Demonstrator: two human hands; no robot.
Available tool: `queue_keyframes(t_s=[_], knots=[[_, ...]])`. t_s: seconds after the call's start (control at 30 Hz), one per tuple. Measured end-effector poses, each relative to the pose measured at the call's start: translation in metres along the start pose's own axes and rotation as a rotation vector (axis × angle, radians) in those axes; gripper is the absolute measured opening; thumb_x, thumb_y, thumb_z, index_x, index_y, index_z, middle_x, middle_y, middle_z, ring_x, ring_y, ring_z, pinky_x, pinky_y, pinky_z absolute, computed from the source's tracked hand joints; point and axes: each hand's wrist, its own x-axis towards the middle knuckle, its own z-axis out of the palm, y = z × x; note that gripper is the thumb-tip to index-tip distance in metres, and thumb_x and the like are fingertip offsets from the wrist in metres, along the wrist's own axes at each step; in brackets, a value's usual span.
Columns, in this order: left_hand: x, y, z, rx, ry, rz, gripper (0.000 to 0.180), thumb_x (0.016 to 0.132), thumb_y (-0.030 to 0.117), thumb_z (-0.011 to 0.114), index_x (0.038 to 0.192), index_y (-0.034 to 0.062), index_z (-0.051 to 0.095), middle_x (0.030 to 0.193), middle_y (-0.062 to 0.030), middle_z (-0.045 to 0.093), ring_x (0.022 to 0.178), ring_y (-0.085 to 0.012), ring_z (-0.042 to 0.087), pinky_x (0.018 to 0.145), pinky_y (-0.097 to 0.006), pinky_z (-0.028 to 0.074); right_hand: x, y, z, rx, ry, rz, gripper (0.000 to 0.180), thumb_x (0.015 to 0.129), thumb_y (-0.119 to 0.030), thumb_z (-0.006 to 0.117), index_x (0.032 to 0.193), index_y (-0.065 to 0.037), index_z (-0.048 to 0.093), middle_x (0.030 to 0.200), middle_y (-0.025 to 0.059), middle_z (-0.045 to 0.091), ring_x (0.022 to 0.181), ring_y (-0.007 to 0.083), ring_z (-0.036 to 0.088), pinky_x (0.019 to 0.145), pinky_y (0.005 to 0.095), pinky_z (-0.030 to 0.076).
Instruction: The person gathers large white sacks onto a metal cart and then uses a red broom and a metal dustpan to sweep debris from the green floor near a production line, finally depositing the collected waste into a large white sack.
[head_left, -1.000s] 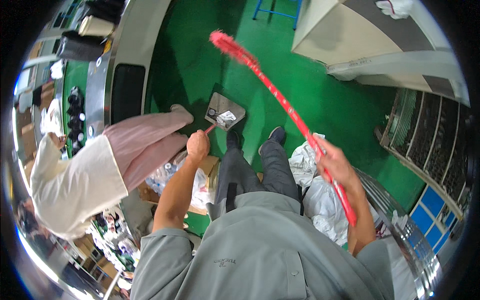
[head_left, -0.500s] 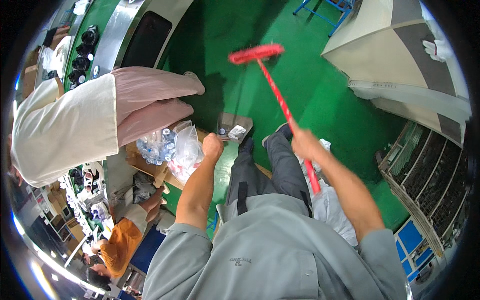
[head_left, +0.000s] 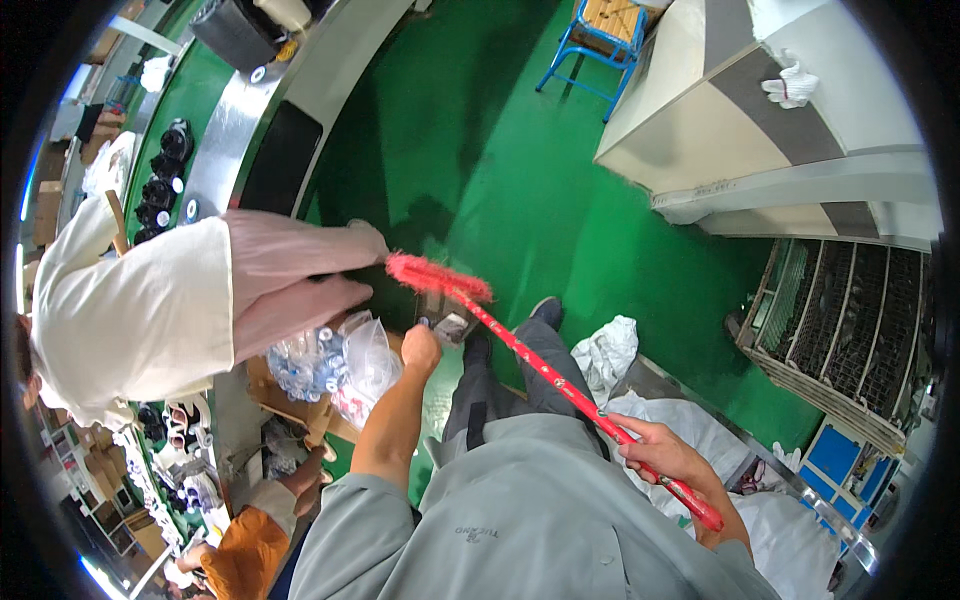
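My right hand (head_left: 665,452) is closed round the upper part of a red patterned broom (head_left: 545,370), its end jutting past the wrist. The broom's red bristled head (head_left: 437,277) is just above the far side of a dustpan (head_left: 462,312) and partly covers it; whether it touches I cannot tell. A pale crumpled scrap (head_left: 451,328) lies in the pan. My left hand (head_left: 421,347) makes a fist at the pan's near side, closed on its handle, most of which the fist hides. Below the pan is my dark shoe (head_left: 477,350).
To the left, a person in pink trousers (head_left: 290,275) stands at a conveyor line. A box of plastic bottles (head_left: 310,365) and clear bags is beside my left forearm. White sacks (head_left: 690,430) lie at right, near a wire-sided cart (head_left: 840,330). A blue-framed stool (head_left: 605,40) stands far ahead.
The broom head has swung from far ahead back and left to the dustpan. My right hand has moved back toward my right side with the handle. The left fist has dropped slightly nearer me.
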Motion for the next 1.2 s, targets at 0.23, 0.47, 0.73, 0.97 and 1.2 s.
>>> queue_keyframes(t_s=[0.23,0.47,0.73,0.97,1.2], knots=[[0.002,0.035,-0.027,0.039,0.098,0.023,0.023,0.086,0.019,0.052,0.082,-0.0017,0.062,0.085,-0.0231,0.066,0.084,-0.0372,0.066,0.075,-0.044,0.053,0.077,-0.02,-0.039,-0.195,0.288,-0.312,0.064,0.087,-0.011,0.054,0.145,-0.008,0.028,0.063,0.0015,0.048,0.042,0.0103,0.047,0.039,0.0265,0.04],[0.064,0.081,-0.031,0.103,0.132,0.017,0.022,0.087,0.019,0.053,0.083,0.0002,0.064,0.086,-0.0215,0.067,0.083,-0.0358,0.067,0.074,-0.042,0.055,0.067,-0.023,-0.058,0.087,0.17,-0.171,0.059,0.089,-0.008,0.051,0.144,-0.008,0.032,0.064,0.0021,0.05,0.043,0.0094,0.046,0.039,0.0244,0.039],[0.107,0.155,-0.084,-0.089,0.269,0.061,0.018,0.078,0.017,0.063,0.079,-0.0007,0.06,0.087,-0.0227,0.064,0.087,-0.0406,0.062,0.075,-0.047,0.05,-0.024,-0.007,-0.109,0.305,0.274,-0.239,0.055,0.092,-0.007,0.052,0.144,-0.011,0.033,0.062,0.0026,0.049,0.042,0.0087,0.046,0.037,0.0222,0.036],[0.167,0.206,-0.148,-0.036,0.452,0.14,0.018,0.078,0.015,0.062,0.075,-0.0031,0.064,0.081,-0.0244,0.065,0.082,-0.0387,0.064,0.074,-0.046,0.051,0.001,-0.066,-0.176,0.314,0.285,-0.382,0.067,0.089,-0.005,0.051,0.148,-0.008,0.019,0.068,0.0024,0.05,0.048,0.0075,0.047,0.035,0.0229,0.037],[0.241,0.271,-0.226,-0.197,0.313,0.142,0.025,0.074,0.023,0.069,0.078,-0.002,0.064,0.088,-0.0245,0.065,0.088,-0.0402,0.063,0.075,-0.048,0.051,0.035,-0.216,-0.206,0.196,0.278,-0.293,0.029,0.082,-0.013,0.053,0.11,-0.009,0.05,0.063,0.0008,0.05,0.043,0.0056,0.046,0.03,0.0209,0.034]])
